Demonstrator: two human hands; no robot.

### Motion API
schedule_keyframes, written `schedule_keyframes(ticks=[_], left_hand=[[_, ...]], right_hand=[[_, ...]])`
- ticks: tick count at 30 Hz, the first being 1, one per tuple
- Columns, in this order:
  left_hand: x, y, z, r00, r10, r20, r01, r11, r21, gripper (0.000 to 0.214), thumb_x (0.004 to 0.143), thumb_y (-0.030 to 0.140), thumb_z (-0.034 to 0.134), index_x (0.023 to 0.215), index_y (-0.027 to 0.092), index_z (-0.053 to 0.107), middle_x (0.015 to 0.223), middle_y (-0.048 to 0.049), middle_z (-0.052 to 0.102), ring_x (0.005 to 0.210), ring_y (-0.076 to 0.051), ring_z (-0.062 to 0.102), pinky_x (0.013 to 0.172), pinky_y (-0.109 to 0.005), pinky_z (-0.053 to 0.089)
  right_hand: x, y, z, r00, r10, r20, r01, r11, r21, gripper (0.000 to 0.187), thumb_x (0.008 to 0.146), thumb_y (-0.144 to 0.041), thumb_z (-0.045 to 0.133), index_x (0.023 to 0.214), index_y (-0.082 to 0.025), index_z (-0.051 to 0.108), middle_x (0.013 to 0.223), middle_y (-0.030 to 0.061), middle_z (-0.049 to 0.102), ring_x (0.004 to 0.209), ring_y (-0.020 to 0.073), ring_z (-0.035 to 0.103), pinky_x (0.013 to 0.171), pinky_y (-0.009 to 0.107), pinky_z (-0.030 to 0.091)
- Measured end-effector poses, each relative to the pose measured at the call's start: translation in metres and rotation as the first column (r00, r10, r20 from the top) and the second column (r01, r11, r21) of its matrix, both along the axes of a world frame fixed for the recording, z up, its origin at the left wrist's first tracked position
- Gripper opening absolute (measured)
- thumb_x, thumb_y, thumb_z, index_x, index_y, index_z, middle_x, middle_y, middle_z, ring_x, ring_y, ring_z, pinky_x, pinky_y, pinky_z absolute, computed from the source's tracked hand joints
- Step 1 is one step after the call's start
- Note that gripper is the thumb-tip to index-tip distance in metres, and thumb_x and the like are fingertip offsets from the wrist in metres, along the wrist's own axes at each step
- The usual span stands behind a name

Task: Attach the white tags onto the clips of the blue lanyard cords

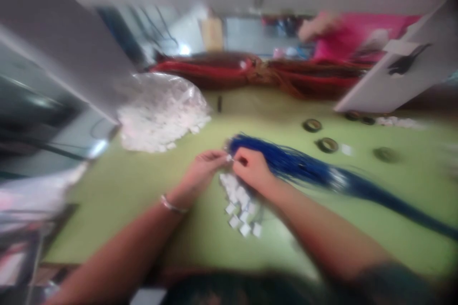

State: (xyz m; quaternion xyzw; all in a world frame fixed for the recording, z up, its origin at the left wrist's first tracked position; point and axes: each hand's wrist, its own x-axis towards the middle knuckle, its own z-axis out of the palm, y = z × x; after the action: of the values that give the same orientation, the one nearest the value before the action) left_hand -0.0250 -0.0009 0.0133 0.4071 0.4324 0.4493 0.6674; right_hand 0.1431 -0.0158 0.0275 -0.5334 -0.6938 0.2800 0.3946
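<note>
Where the two hands meet at the middle of the desk (118,186), the left hand (203,167) has its fingertips pinched narrow on a small white piece (228,157). The right hand (252,167) is curled shut against it, gripping what seems to be the near end of the blue bundle (304,166); the blur hides exactly which strand it holds. A bracelet (172,206) sits on the left wrist.

Just near of the hands lies a loose cluster of white pieces (241,207), touching one another. The blue bundle runs from the hands off to the right and nearer edge. To the left and farther off is a clear bag (161,112) heaped with more white pieces. Right of the bundle, three tape rolls (327,145) lie flat, apart from each other. Along the far side stretches a red bundle (250,72), with a person in pink (358,33) beyond it.

The pinch looks slight: a tug from the heavy trailing strands could pull the end out of the fingers, or the white piece could slip and drop into the cluster below. A forearm sweeping low might also scatter that cluster.
</note>
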Motion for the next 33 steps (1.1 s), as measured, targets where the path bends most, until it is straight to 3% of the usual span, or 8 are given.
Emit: schedule_keyframes(ticks=[5, 8, 11, 16, 20, 23, 29, 33], left_hand=[[0.003, -0.002, 0.007, 0.992, -0.001, 0.122, 0.008, 0.998, -0.056, 0.02, 0.062, 0.023, 0.084, 0.076, 0.013, 0.074, 0.075, -0.0056, 0.073, 0.071, -0.012, 0.065, 0.074, -0.023, 0.051], [0.003, -0.002, 0.006, 0.994, 0.004, 0.112, 0.003, 0.998, -0.063, 0.02, 0.06, 0.023, 0.085, 0.074, 0.013, 0.074, 0.074, -0.005, 0.072, 0.071, -0.012, 0.065, 0.073, -0.023, 0.051], [0.002, -0.001, 0.0, 0.999, 0.021, 0.026, -0.021, 1.0, -0.014, 0.022, 0.061, 0.027, 0.085, 0.077, 0.015, 0.074, 0.077, -0.0055, 0.073, 0.073, -0.013, 0.065, 0.076, -0.026, 0.051], [0.001, -0.003, -0.01, 0.965, 0.041, -0.259, 0.004, 0.986, 0.17, 0.022, 0.066, 0.031, 0.081, 0.083, 0.018, 0.076, 0.084, -0.0061, 0.074, 0.08, -0.017, 0.065, 0.082, -0.03, 0.05], [0.002, -0.005, -0.011, 0.95, 0.098, -0.297, -0.036, 0.978, 0.208, 0.021, 0.067, 0.033, 0.08, 0.083, 0.019, 0.076, 0.085, -0.0056, 0.074, 0.079, -0.018, 0.065, 0.081, -0.031, 0.051], [0.0, -0.005, -0.012, 0.953, 0.12, -0.277, -0.069, 0.98, 0.188, 0.023, 0.067, 0.034, 0.08, 0.083, 0.018, 0.076, 0.085, -0.0061, 0.074, 0.077, -0.018, 0.065, 0.079, -0.031, 0.051], [-0.001, -0.005, -0.015, 0.942, 0.017, -0.334, 0.045, 0.983, 0.176, 0.024, 0.068, 0.036, 0.079, 0.084, 0.018, 0.075, 0.085, -0.0071, 0.074, 0.075, -0.018, 0.065, 0.074, -0.03, 0.051], [-0.002, -0.005, -0.013, 0.914, 0.021, -0.405, 0.074, 0.973, 0.217, 0.024, 0.071, 0.038, 0.077, 0.084, 0.019, 0.075, 0.087, -0.0075, 0.074, 0.078, -0.019, 0.065, 0.075, -0.029, 0.05]], right_hand=[[0.0, -0.001, -0.001, 0.997, -0.022, -0.068, 0.023, 1.0, 0.017, 0.009, 0.071, -0.015, 0.053, 0.062, -0.018, 0.056, 0.059, -0.003, 0.058, 0.055, 0.0098, 0.047, 0.054, 0.021, 0.034], [0.0, 0.0, -0.001, 1.0, -0.001, 0.003, 0.001, 1.0, 0.024, 0.01, 0.072, -0.015, 0.053, 0.062, -0.018, 0.056, 0.06, -0.0026, 0.058, 0.055, 0.01, 0.047, 0.055, 0.022, 0.033], [0.001, 0.001, -0.002, 0.994, 0.013, 0.113, -0.018, 0.999, 0.042, 0.011, 0.072, -0.015, 0.054, 0.063, -0.019, 0.057, 0.06, -0.002, 0.059, 0.056, 0.0106, 0.046, 0.056, 0.023, 0.032], [0.0, 0.0, 0.0, 0.961, 0.034, 0.274, -0.049, 0.998, 0.049, 0.012, 0.074, -0.017, 0.053, 0.063, -0.019, 0.058, 0.064, 0.0012, 0.062, 0.059, 0.0127, 0.047, 0.058, 0.025, 0.031], [0.003, 0.003, 0.002, 0.992, 0.004, 0.128, 0.004, 0.998, -0.062, 0.011, 0.074, -0.018, 0.055, 0.068, -0.017, 0.064, 0.067, 0.0013, 0.065, 0.06, 0.0121, 0.052, 0.059, 0.023, 0.035], [0.008, 0.008, 0.003, 0.997, 0.067, 0.048, -0.06, 0.989, -0.139, 0.012, 0.071, -0.014, 0.056, 0.066, -0.016, 0.067, 0.065, -0.0001, 0.065, 0.059, 0.0113, 0.053, 0.06, 0.022, 0.037], [0.007, 0.007, 0.0, 0.993, 0.104, 0.061, -0.094, 0.985, -0.143, 0.013, 0.071, -0.014, 0.056, 0.066, -0.015, 0.068, 0.058, -0.0027, 0.061, 0.056, 0.0096, 0.048, 0.055, 0.021, 0.034], [0.009, 0.011, -0.001, 0.992, 0.115, 0.054, -0.106, 0.985, -0.135, 0.01, 0.07, -0.014, 0.058, 0.068, -0.016, 0.068, 0.063, -0.0027, 0.063, 0.06, 0.0098, 0.051, 0.057, 0.02, 0.036]])
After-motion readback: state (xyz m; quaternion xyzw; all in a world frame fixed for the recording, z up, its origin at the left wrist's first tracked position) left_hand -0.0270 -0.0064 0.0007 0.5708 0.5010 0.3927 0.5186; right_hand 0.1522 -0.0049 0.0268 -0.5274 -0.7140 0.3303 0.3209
